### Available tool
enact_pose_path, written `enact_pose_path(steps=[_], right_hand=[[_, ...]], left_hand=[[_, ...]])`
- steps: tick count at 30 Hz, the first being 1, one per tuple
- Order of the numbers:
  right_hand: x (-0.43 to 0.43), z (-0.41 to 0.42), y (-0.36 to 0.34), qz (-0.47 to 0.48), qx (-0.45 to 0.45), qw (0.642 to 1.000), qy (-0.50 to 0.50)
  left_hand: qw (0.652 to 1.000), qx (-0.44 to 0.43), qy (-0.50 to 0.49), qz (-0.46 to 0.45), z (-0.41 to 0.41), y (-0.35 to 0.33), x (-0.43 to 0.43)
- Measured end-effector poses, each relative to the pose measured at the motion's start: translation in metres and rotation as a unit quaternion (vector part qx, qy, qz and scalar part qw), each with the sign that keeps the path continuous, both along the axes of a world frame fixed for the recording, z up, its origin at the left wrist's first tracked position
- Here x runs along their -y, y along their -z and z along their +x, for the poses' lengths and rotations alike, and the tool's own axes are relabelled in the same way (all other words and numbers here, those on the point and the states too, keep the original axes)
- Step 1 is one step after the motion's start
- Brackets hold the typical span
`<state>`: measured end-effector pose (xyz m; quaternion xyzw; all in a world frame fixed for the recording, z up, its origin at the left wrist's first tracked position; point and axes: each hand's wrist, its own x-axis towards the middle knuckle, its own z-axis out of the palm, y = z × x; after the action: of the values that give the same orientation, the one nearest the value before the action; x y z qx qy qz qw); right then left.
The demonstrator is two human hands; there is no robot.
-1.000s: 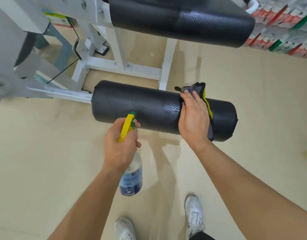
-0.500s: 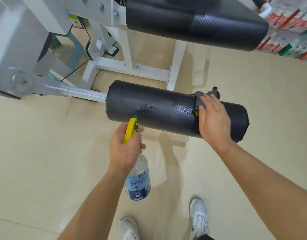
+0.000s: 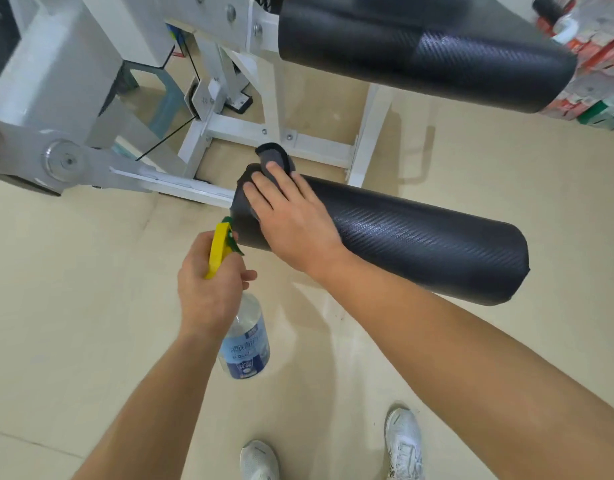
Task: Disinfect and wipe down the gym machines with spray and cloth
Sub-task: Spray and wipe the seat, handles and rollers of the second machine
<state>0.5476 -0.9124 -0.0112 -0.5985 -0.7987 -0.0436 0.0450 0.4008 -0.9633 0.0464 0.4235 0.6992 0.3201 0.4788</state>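
right hand (image 3: 291,216): flat, pressing my cloth (image 3: 274,157) onto roller pad (image 3: 420,244), left end
left hand (image 3: 208,292): grips spray bottle (image 3: 245,344), just below that end
tip: I'd press evenly, wipe round the curve, underside too

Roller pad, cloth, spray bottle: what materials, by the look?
The roller pad looks like a black vinyl skin, likely over foam: glossy sheen, carbon-weave embossing. The cloth seems to be grey microfibre: matte, soft folds. The spray bottle is probably clear plastic, with a printed blue label and a yellow-green plastic trigger head.
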Motion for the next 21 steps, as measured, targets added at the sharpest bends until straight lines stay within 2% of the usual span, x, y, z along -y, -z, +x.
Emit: enact_pose_path(steps=[2,5,9,12,15,17,21], right_hand=[[0.023,0.025,-0.003,-0.005,0.032,0.999,0.029],[0.064,0.079,-0.004,0.011,0.026,0.996,0.083],[0.1,0.127,-0.002,0.05,-0.003,0.996,0.068],[0.082,0.102,-0.006,0.074,-0.071,0.994,0.029],[0.042,0.054,-0.006,0.077,-0.042,0.996,-0.036],[0.012,0.026,-0.005,0.086,-0.033,0.995,-0.038],[-0.026,-0.013,-0.012,0.13,-0.072,0.989,-0.016]], left_hand=[[1.0,0.008,0.011,0.002,0.008,-0.001,-0.003],[0.999,0.022,0.027,-0.013,0.021,0.001,-0.006],[0.998,0.043,0.026,-0.028,0.029,0.008,-0.005],[0.998,0.048,0.03,-0.029,0.025,0.011,-0.007],[0.998,0.05,0.033,-0.014,0.013,0.01,-0.013],[0.999,0.042,0.029,0.002,0.003,0.01,-0.019],[0.999,0.028,-0.003,0.02,-0.014,0.015,-0.028]])
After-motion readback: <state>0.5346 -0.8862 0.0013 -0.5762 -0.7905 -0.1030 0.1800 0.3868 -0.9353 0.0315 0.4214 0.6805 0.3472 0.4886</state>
